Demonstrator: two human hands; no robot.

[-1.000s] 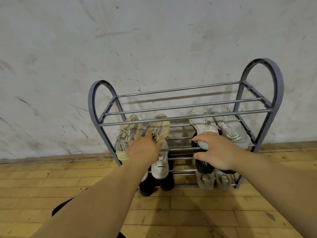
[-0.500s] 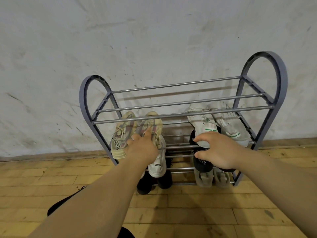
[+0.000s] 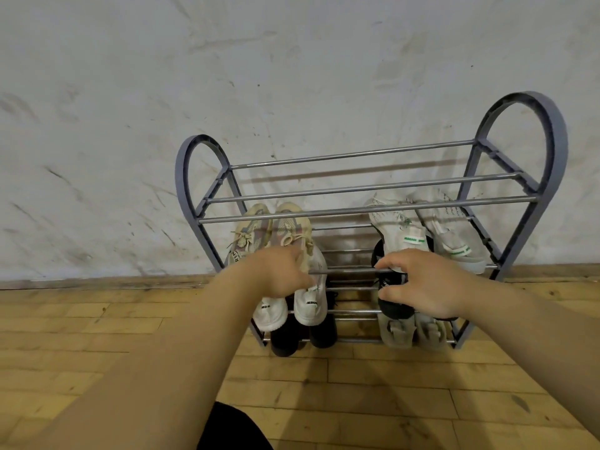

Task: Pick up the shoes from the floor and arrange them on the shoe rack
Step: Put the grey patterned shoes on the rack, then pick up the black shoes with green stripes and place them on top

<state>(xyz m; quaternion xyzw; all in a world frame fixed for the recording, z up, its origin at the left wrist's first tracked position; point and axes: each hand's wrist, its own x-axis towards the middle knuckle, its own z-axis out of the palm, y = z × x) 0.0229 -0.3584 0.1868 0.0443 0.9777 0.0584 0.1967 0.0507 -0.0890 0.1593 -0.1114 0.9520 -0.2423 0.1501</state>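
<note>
A grey shoe rack [image 3: 523,102] with metal bars stands against the wall. On its second tier a beige sneaker pair [image 3: 289,228] sits at the left and a white sneaker pair with green tags [image 3: 399,228] at the right. My left hand [image 3: 279,276] curls against the heel of the right beige sneaker; I cannot tell whether it grips. My right hand [image 3: 425,285] hovers at the tier's front bar, fingers apart, over a black shoe [image 3: 394,308]. Below are a white pair [image 3: 310,303], a dark pair [image 3: 287,341] and grey sandals [image 3: 397,332].
A scuffed white wall [image 3: 292,76] rises directly behind the rack. The wooden plank floor [image 3: 373,394] stretches in front of it. A dark piece of clothing [image 3: 227,430] shows at the bottom edge, between my forearms.
My right hand has drawn back and down from the white sneaker's heel to the front bar. My left hand stays at the beige sneaker's heel. The view shifted, so the rack sits further right.
</note>
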